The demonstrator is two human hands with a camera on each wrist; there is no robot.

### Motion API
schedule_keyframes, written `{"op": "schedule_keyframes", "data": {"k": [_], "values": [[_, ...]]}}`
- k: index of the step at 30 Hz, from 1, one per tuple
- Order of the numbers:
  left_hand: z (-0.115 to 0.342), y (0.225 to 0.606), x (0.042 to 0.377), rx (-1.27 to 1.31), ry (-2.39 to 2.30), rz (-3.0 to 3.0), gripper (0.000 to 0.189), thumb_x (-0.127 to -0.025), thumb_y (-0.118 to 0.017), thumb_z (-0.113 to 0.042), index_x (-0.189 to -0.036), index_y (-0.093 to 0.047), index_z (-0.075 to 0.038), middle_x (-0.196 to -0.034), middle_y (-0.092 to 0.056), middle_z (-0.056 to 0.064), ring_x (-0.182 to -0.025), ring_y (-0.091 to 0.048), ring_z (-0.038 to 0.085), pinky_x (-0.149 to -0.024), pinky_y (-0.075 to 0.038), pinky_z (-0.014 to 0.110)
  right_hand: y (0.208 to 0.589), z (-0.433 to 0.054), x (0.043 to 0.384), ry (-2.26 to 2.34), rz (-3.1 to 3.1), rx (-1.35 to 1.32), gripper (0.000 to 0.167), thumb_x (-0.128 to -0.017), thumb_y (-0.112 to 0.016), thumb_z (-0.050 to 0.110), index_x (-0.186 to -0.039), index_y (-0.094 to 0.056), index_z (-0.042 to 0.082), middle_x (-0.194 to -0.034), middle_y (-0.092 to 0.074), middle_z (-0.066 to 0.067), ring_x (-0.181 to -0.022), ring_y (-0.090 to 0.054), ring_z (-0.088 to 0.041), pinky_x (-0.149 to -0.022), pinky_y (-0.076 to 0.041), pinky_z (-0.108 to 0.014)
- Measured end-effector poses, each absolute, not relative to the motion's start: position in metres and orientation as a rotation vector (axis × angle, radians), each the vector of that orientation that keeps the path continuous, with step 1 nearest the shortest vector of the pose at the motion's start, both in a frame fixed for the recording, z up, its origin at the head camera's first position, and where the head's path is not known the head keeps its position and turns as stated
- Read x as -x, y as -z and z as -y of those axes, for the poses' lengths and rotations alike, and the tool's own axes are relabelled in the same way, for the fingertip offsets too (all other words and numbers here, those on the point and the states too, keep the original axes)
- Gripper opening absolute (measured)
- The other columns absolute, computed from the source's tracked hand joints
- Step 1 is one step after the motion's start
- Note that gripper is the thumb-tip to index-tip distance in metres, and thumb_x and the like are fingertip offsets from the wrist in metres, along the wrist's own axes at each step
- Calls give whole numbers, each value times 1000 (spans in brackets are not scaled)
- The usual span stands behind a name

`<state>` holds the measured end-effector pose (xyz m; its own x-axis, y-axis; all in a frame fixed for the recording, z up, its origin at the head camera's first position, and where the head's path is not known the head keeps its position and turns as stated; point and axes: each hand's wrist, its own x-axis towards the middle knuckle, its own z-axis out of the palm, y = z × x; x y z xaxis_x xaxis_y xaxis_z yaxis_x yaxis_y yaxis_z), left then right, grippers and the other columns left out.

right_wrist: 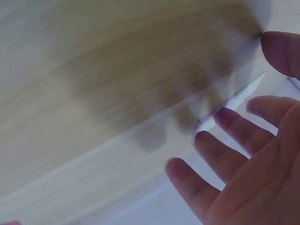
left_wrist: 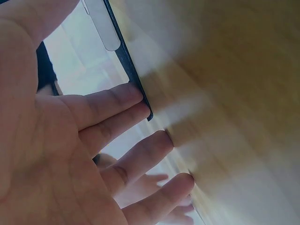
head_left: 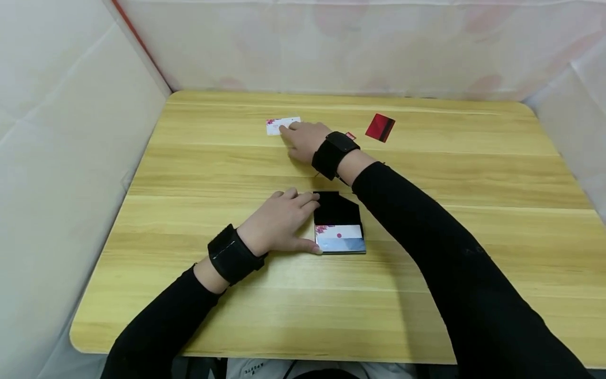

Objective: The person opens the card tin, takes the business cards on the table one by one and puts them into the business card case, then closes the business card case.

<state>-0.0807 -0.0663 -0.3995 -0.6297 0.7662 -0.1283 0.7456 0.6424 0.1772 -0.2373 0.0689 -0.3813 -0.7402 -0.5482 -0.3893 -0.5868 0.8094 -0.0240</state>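
A black card case (head_left: 336, 209) lies opened flat on the table, its dark lid toward the far side. Inside its near half shows a white card with pink print (head_left: 350, 230), above a shiny silvery panel (head_left: 342, 245). My left hand (head_left: 283, 223) rests along the case's left side, thumb at the near corner and fingertips at the lid's edge. In the left wrist view, two fingertips (left_wrist: 133, 93) touch the case's dark edge. Farther back, my right hand (head_left: 305, 139) reaches over a white card with pink flowers (head_left: 273, 128), fingers extended and fingertips at the card.
A red card with a black stripe (head_left: 380, 128) lies at the back, right of my right hand. Another small red piece (head_left: 350, 135) peeks out behind the right wristband. Pale fabric walls (head_left: 331, 47) stand behind and beside the wooden table (head_left: 165, 210).
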Motion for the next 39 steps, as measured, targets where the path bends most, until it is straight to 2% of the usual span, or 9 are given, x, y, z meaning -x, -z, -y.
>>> {"op": "schedule_keyframes", "data": {"k": [5,8,11,16,21,26,31,35,39], "values": [[69,398,80,-1234,-148,-2665,101,-78,-58,-81,-147,-49,-9,-155,-42,6,-129,-47,31,-104,-44,50,381,-90,219,-167,-2647,860,65,-104,-45,39,-160,-24,13,-154,-37,-16,-111,-59,-33,-95,-50,-48],[71,397,79,-1226,-137,-2663,101,-78,-58,-81,-148,-48,-9,-156,-42,5,-130,-46,31,-105,-43,50,381,-108,206,-192,-2668,846,63,-102,-47,42,-157,-32,14,-145,-43,-16,-89,-60,-29,-83,-54,-45],[73,397,79,-1212,-134,-2659,101,-78,-58,-81,-148,-48,-8,-156,-41,5,-131,-45,32,-106,-43,51,381,-127,191,-194,-2690,825,60,-100,-50,46,-151,-43,14,-136,-47,-15,-78,-59,-27,-73,-55,-43],[79,395,77,-1169,-154,-2662,101,-78,-58,-81,-148,-48,-8,-156,-41,5,-131,-45,32,-106,-41,52,385,-156,169,-117,-2745,807,53,-97,-59,48,-134,-58,10,-130,-53,-15,-78,-60,-25,-70,-55,-44],[84,394,76,-1157,-161,-2669,101,-78,-59,-80,-148,-48,-8,-156,-41,5,-129,-46,31,-105,-42,51,385,-177,155,-37,-2777,732,46,-94,-64,43,-124,-60,8,-135,-54,-14,-82,-62,-25,-70,-54,-44],[87,395,75,-1149,-181,-2674,101,-77,-60,-80,-148,-48,-8,-156,-42,5,-127,-46,30,-105,-43,50,382,-184,142,50,-2828,665,34,-91,-68,37,-108,-61,8,-117,-59,-11,-72,-60,-25,-65,-52,-42],[88,393,74,-1189,-196,-2674,100,-78,-60,-79,-147,-49,-7,-155,-42,6,-126,-48,31,-104,-44,50,383,-186,133,79,-2862,608,37,-90,-69,37,-114,-60,10,-109,-60,-11,-71,-59,-26,-62,-51,-41],[88,391,74,-1197,-197,-2674,100,-78,-61,-79,-146,-50,-6,-155,-43,7,-124,-49,32,-102,-45,50,381,-186,130,55,-2906,629,40,-88,-69,35,-117,-57,9,-87,-61,-7,-62,-54,-24,-53,-43,-37],[89,390,73,-1172,-200,-2671,101,-77,-62,-79,-146,-49,-6,-155,-43,7,-126,-48,31,-103,-44,51,379,-186,130,61,-2945,681,40,-85,-65,31,-117,-56,9,-65,-55,-4,-56,-50,-22,-48,-36,-34]]}}
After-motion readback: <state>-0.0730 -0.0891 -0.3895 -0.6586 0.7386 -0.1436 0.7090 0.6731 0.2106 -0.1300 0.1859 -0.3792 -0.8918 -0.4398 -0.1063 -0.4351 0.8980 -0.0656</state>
